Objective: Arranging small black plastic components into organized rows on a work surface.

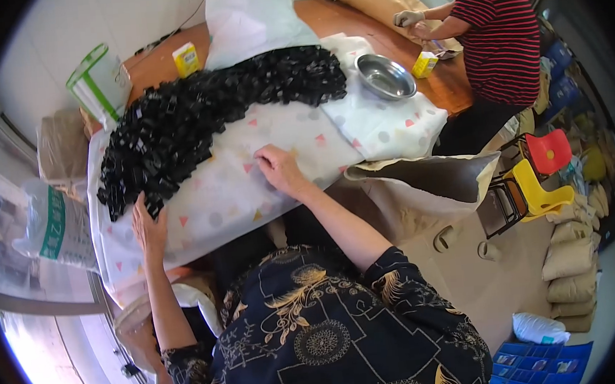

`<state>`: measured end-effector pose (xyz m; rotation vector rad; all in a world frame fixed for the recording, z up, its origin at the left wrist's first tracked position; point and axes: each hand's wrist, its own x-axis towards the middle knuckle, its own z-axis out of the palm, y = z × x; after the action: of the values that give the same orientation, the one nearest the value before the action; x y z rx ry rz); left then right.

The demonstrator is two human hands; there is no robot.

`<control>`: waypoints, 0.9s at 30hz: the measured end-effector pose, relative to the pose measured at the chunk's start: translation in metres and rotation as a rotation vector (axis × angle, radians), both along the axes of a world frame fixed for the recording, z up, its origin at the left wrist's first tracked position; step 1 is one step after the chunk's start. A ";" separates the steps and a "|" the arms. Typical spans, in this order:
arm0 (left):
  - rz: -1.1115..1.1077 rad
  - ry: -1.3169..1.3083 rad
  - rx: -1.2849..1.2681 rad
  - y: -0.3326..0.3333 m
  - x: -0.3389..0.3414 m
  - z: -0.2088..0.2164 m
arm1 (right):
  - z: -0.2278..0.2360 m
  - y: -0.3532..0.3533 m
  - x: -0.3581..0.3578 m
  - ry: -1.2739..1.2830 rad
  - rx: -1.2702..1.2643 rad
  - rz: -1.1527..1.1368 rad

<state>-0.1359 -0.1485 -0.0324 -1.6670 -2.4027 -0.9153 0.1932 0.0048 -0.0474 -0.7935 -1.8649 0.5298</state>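
A long curved heap of small black plastic pieces (168,134) lies on a white tablecloth with coloured triangles and dots (249,175). At the heap's near left end is my left hand (151,228), fingers stretched out and thumb apart, touching the pieces at its edge. Over the bare cloth, right of the heap, my right hand (279,169) has its fingers curled in; whether a piece is inside them is hidden. Behind the heap stands a large white sack (256,21), its lower edge against the black pieces.
A steel bowl (385,77) sits on the cloth at right. Yellow boxes (185,60) and a green-white bin (100,85) stand farther back. Across the table a person in a striped shirt (500,36) handles something by a brown sack (380,1). An open paper sack (421,191) hangs near my right arm.
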 end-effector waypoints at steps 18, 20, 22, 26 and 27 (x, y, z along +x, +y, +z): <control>0.005 0.078 0.015 0.005 0.001 0.003 | 0.007 0.007 0.007 0.013 -0.168 0.067; 0.035 0.092 -0.019 0.001 0.002 0.000 | 0.011 0.023 0.024 0.134 -0.109 0.009; 0.030 0.102 -0.020 0.001 0.003 0.000 | 0.024 0.061 0.056 0.084 0.017 -0.200; 0.036 0.114 -0.072 -0.005 0.003 0.005 | 0.048 0.146 0.117 0.007 0.159 -0.477; 0.022 0.136 -0.051 -0.003 0.003 0.005 | 0.039 0.167 0.131 -0.026 0.170 -0.525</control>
<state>-0.1330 -0.1511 -0.0278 -1.6582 -2.3683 -0.7185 0.3238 0.1721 -0.0083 -1.1249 -1.6101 0.0286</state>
